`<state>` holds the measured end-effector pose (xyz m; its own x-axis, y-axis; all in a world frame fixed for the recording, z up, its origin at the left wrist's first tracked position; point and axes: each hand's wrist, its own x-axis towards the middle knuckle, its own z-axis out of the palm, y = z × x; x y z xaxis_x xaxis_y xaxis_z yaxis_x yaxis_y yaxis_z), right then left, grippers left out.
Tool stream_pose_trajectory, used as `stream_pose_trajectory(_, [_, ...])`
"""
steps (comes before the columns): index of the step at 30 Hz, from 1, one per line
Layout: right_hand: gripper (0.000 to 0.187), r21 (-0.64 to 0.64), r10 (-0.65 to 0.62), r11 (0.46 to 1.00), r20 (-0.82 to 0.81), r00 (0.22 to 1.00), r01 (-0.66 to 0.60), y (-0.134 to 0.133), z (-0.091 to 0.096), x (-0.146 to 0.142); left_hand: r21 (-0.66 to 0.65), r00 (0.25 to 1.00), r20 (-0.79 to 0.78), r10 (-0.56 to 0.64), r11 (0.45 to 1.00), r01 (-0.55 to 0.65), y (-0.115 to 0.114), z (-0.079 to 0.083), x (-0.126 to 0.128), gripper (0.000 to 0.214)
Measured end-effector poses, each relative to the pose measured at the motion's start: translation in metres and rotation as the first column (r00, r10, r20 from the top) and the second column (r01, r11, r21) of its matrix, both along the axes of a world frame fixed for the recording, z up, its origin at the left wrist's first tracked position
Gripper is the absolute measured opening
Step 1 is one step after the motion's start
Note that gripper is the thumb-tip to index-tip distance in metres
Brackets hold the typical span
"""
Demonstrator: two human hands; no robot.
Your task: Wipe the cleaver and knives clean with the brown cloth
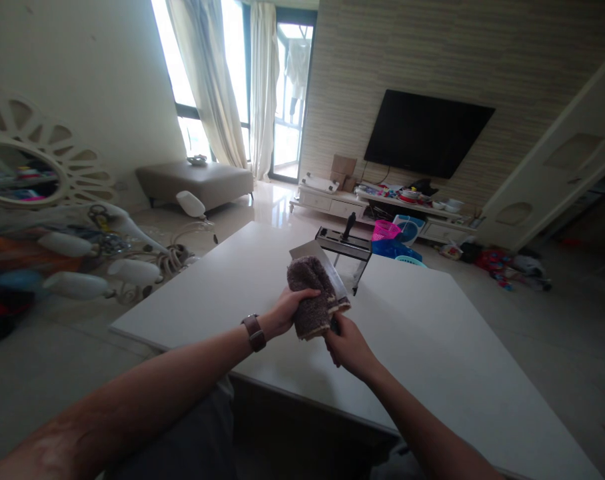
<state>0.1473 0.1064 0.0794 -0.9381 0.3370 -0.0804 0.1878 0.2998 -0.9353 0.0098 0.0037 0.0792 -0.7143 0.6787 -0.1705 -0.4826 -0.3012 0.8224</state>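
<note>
My left hand is closed on a brown fluffy cloth with a pale edge, the thumb lying across its top. The cloth is folded against the broad metal blade of a cleaver, which sticks out beyond it on the far side. My right hand is wrapped round the cleaver's dark handle, mostly hidden by the fingers. Both hands are above the near part of the white table. Just beyond the blade stands a black and clear knife rack with a black handle rising from its top.
Past the table's far edge are a pink basket and blue items. A low white cabinet holding clutter runs under the television. To the left lie a chandelier with white shades and a padded bench.
</note>
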Motion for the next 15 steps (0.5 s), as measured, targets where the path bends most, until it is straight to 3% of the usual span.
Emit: stream_pose_trajectory(15, [0.016, 0.004, -0.004, 1.000, 0.002, 1.000, 0.004, -0.0004, 0.0005, -0.0003, -0.007, 1.000, 0.019, -0.016, 1.000, 0.016, -0.0001, 0.0001, -0.0006, 0.043])
